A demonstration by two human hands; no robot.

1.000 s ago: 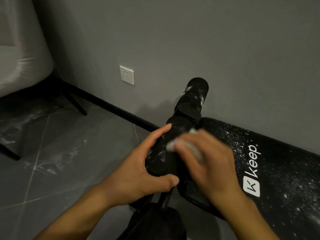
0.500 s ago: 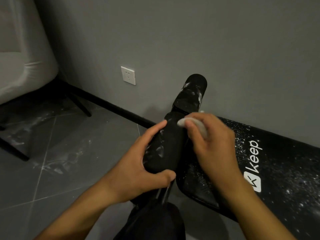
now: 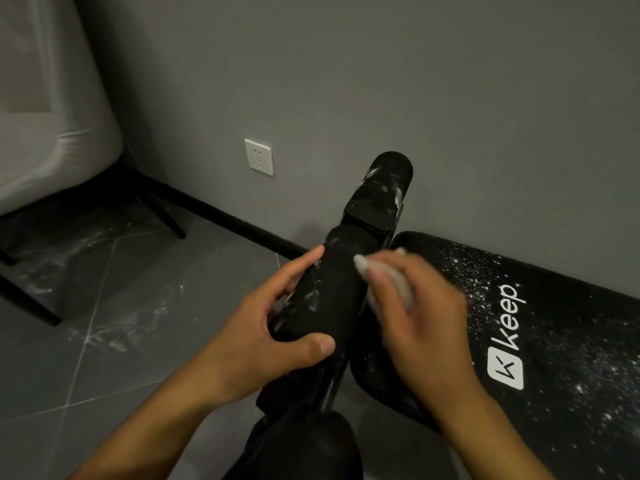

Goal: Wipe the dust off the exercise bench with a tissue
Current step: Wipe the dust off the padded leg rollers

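Black vinyl speckled with pale dust covers the long padded bench (image 3: 581,368), which runs off to the right along the foot of the grey painted wall (image 3: 415,81), its far long edge close under that wall. White "keep" lettering (image 3: 509,317) is printed near the bench's rounded left end. Just beside that end stands the near black foam roller (image 3: 329,296), streaked with white smears. Beyond it a second black foam roller (image 3: 384,192) rises toward the wall.

I see the left hand (image 3: 270,334) wrapped round the near roller, with the fingers up its left side and the thumb across its lower end. The right hand (image 3: 426,327) is blurred. Its fingers pinch a wadded white tissue (image 3: 398,289), which is pressed to the roller's right flank in the tight gap between the roller and the bench end.

Left of the roller, the grey tiled floor (image 3: 121,358) lies open, marked with dusty smears, as far as the black legs (image 3: 31,306) of a pale upholstered chair (image 3: 45,133). A black skirting board (image 3: 225,216) edges the wall. A white wall socket (image 3: 258,156) sits above it, well apart from both hands. At the bottom edge of the view is a dark rounded shape (image 3: 304,445) that I cannot identify.
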